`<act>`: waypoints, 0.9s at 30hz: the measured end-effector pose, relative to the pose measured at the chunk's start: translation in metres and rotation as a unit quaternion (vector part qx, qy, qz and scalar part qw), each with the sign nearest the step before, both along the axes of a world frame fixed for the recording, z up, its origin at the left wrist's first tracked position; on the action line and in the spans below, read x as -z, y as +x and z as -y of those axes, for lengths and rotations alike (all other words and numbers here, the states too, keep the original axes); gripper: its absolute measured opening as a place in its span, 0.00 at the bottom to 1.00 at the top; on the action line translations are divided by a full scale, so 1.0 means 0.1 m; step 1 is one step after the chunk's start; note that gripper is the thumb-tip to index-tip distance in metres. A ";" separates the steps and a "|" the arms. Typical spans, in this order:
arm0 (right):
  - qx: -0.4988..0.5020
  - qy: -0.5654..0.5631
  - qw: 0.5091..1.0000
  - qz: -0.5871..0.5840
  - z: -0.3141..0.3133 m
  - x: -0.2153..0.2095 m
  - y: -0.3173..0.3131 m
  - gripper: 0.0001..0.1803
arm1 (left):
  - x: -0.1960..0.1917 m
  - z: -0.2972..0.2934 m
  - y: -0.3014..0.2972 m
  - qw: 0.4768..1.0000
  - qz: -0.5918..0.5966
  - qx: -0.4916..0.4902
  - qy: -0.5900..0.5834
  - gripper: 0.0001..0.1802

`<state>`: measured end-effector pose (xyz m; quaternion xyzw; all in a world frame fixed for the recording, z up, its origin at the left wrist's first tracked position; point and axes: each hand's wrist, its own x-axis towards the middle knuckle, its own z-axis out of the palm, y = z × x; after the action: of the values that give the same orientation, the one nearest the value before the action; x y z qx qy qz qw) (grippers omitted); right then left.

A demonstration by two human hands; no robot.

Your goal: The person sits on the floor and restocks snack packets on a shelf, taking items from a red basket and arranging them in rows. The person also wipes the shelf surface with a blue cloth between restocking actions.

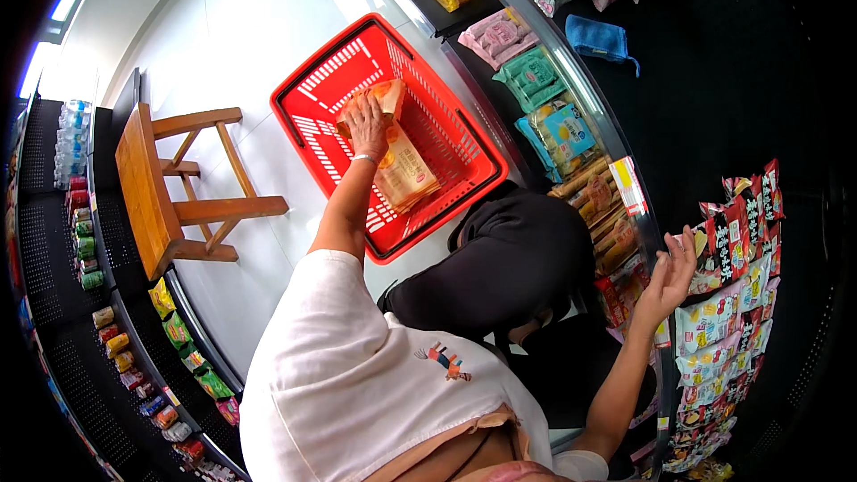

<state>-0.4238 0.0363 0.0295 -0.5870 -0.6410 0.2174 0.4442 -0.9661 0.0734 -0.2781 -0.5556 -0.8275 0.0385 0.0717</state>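
My left hand point(366, 129) reaches down into a red plastic basket point(308, 180) on the floor. Its fingers are closed over an orange-and-cream snack packet point(390, 95); the thumb's grip is partly hidden. Below that hand, a stack of flat cream packets point(407, 171) lies against the basket's bottom. My right hand point(671, 275) is raised beside the shelf edge, palm turned up and fingers apart, holding nothing. Close to it hang red snack bags point(725, 245) on the dark shelf.
A wooden stool point(147, 192) lies tipped left of the basket. On the right shelf's lower level sit pink packs point(500, 36), green packs point(530, 78) and a blue-wrapped pack point(569, 132). A blue cloth pouch point(596, 38) rests higher up. Shelves with cans and bottles point(71, 143) line the left.
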 end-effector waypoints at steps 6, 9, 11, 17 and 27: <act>-0.011 -0.037 0.999 -0.034 -0.04 0.09 0.08 0.23 | -0.03 -0.04 -0.15 0.997 0.034 -0.028 0.061 0.41; -0.017 -0.044 0.998 -0.039 -0.09 0.07 0.04 0.22 | 0.18 -0.06 -0.47 0.997 0.054 -0.012 0.055 0.33; -0.023 -0.041 0.998 -0.035 -0.10 0.01 0.00 0.22 | 0.08 -0.08 -0.57 0.994 0.061 0.008 0.094 0.24; -0.032 -0.044 0.997 -0.052 -0.04 -0.11 -0.07 0.22 | -0.60 0.02 -0.67 0.926 0.268 -0.024 0.267 0.17; -0.100 -0.099 0.985 -0.098 -0.02 -0.46 -0.20 0.24 | -2.24 -0.01 0.15 0.382 0.887 0.002 0.260 0.17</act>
<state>-0.4434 0.0379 0.0759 -0.5372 -0.6251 0.3794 0.4204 -0.9508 0.0746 -0.0545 -0.2296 -0.3886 -0.6931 -0.5620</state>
